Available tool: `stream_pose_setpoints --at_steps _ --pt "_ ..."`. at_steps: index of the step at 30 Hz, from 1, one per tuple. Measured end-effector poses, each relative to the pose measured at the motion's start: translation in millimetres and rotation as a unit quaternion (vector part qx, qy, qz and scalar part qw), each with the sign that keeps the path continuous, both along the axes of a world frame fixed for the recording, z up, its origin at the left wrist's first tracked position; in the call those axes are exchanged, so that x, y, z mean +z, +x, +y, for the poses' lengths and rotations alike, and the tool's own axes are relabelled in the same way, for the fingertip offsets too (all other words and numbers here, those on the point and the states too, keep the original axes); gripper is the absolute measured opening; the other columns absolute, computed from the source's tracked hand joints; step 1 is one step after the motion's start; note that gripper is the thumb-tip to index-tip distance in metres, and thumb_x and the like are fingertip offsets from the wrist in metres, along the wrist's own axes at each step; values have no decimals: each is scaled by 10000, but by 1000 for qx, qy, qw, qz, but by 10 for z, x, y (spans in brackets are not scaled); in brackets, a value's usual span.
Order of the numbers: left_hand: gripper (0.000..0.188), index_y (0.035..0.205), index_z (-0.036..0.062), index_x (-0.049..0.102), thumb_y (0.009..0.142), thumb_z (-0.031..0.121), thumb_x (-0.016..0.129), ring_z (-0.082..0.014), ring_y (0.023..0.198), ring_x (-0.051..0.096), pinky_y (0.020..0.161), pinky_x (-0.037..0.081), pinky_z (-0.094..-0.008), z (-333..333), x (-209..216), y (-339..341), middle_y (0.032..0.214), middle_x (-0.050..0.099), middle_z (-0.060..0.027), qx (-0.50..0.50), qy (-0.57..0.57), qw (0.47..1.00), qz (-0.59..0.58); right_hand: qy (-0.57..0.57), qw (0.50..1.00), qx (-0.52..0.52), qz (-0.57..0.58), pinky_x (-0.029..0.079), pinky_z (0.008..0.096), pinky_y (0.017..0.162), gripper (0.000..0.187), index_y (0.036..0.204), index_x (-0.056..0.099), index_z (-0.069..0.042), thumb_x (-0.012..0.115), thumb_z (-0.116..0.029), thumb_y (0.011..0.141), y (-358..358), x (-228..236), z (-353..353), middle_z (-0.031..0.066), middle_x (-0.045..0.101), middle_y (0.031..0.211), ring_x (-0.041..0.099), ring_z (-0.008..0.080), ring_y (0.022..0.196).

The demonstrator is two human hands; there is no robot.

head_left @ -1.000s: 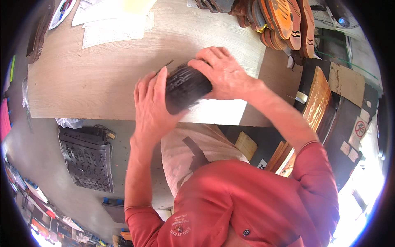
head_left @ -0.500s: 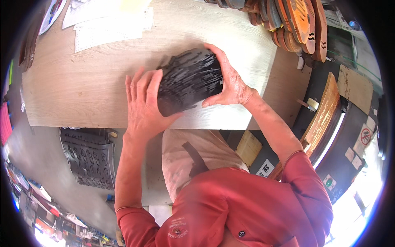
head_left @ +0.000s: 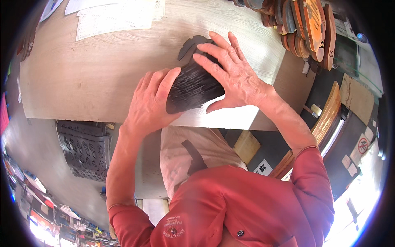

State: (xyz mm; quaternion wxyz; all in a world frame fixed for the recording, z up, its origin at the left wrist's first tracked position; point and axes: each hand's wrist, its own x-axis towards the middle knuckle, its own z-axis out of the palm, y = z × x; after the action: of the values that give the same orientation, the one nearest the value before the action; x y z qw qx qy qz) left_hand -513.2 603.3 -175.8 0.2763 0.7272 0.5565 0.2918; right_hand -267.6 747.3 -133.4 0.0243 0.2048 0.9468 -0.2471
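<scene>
A thick stack of thin black flat pieces [head_left: 192, 87] stands on the pale wooden table [head_left: 82, 82] in front of me, its many edges facing up. My left hand [head_left: 149, 102] presses against its left side, fingers together and thumb along the near end. From the right, my right hand [head_left: 240, 80] spans it, with fingers spread over the far upper part and the thumb low at the near right. At the far end one wavy-edged black piece [head_left: 188, 46] juts out beyond the others. The faces of most pieces are hidden.
White printed sheets [head_left: 113, 20] lie at the table's far left. Several orange and brown sole-shaped templates [head_left: 310, 29] hang at the far right. Below the table's left edge is a dark sheet with cut-out shapes [head_left: 84, 150]. A long wooden board [head_left: 329, 109] leans at the right.
My right hand has shifted from the stack's right side to over its far upper part, fingers now spread. The stack is more upright and compact, and a wavy piece shows at its far end.
</scene>
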Motion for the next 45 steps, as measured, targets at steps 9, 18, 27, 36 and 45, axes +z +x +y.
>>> stream_pose_setpoints --at_steps 9,18,27,36,45 --pt "1187 1612 72 369 604 177 987 -407 1220 580 1044 490 -532 35 228 -65 1394 562 -178 -11 17 999 27 46 996 7 75 516 453 984 923 1509 523 -62 901 -251 689 -45 97 -41 97 612 1294 606 313 1121" --pt "1369 1644 53 300 516 262 1046 -456 1407 450 1167 396 -569 -107 -101 -65 1536 461 -206 68 34 997 2 25 995 -16 91 458 517 1072 972 1483 527 -34 940 -342 659 -25 -122 -120 139 561 1356 559 349 1268" --pt "1352 1638 62 331 519 307 1050 -427 1349 521 1137 439 -553 31 -107 -62 1487 516 -175 53 43 997 -30 -20 999 -21 42 491 540 1063 1159 1566 409 -31 968 -398 619 -78 -94 -74 152 569 1354 582 390 1232" --pt "1070 1514 84 448 615 268 998 -434 1221 587 1049 503 -515 88 -37 -143 1339 601 -183 68 8 995 -67 18 994 -29 100 553 495 988 962 1407 538 -25 976 -279 589 -254 -68 -115 161 639 1288 669 392 1111" --pt "1020 1573 12 492 760 444 931 -361 1431 536 1203 433 -431 883 753 -676 1507 592 -217 -75 -399 908 -106 -469 839 -273 -29 522 388 1060 900 1408 636 -11 944 -393 654 -212 300 -278 165 736 1227 692 275 1160"
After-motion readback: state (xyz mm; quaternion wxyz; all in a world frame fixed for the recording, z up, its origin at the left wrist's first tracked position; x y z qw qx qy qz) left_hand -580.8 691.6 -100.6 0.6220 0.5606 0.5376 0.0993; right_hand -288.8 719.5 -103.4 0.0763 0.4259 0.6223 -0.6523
